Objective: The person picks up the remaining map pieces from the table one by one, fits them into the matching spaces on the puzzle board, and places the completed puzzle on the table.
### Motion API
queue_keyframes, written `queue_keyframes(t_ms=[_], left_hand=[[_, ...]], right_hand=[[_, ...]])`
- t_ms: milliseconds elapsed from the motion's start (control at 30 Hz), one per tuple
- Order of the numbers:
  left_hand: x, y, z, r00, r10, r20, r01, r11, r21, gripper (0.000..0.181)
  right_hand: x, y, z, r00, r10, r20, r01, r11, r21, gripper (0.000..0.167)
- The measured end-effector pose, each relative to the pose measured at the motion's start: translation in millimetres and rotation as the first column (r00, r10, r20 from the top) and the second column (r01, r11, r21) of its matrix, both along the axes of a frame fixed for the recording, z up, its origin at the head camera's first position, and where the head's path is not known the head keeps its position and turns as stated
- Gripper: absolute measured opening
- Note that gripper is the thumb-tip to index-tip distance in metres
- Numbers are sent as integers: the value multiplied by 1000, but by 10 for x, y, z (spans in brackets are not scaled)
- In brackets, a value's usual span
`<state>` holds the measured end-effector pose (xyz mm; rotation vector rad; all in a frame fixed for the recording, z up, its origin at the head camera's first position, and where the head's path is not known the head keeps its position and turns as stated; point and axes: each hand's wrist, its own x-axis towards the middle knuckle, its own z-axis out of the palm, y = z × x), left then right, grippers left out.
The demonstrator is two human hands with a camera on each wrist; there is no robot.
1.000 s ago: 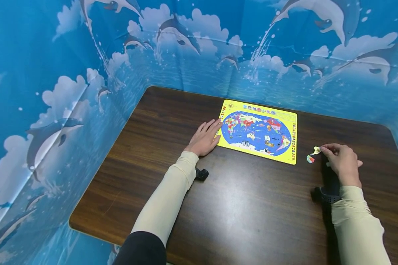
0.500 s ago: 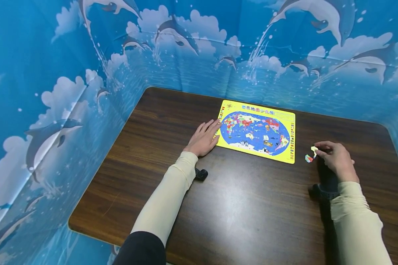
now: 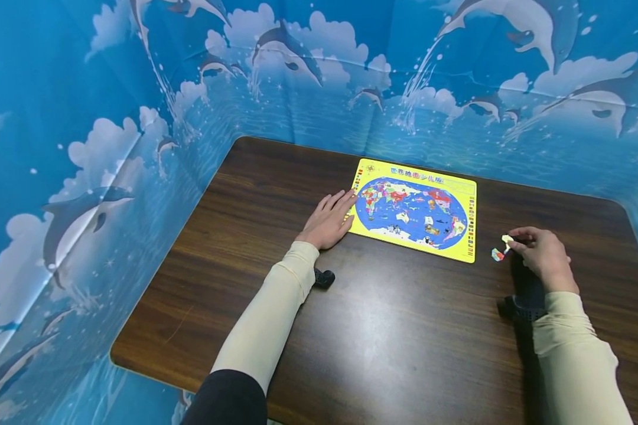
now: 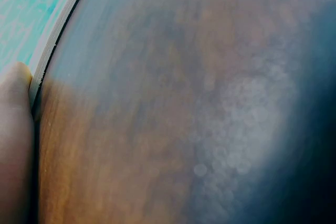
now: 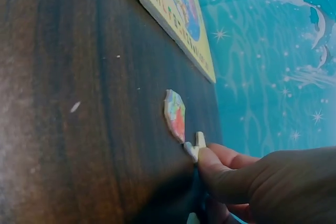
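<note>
The pale piece [image 5: 200, 140] is to the right of the map board [image 3: 412, 209], pinched between the thumb and fingers of the right hand [image 3: 544, 254]. The multicoloured piece [image 5: 176, 116] lies on the desk [image 3: 234, 236], between the map board and that hand. The left hand [image 3: 326, 221] rests at the map board's left edge, fingers extended. Both pieces appear light and stiff; narrow sections may snap. Grip by the side edges, at the widest section.

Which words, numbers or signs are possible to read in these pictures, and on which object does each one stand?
"世界地图少儿版": along the top of the yellow map board.
Compass sign: in that board's upper left corner; any letters on it are too small to read.
Small print on the blue map and beside the right-hand flags: too small to read.
</note>
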<state>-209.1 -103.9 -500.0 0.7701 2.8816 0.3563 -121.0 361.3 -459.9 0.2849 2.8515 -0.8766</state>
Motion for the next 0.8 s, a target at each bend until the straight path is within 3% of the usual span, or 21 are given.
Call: queue_keyframes(t_ms=[333,600,800], left_hand=[[6,-5,23,1000,-3,0,3,1000,10,59],[2,-9,20,1000,3,-6,-3,1000,6,59],[9,-1,20,1000,1,7,-1,1000,4,59]], right_hand=[[-60,61,63,986,116,119,-113,993,-37,35],[-70,69,76,984,133,120,-130,991,-37,32],[-61,123,73,985,131,113,-125,991,-54,39]])
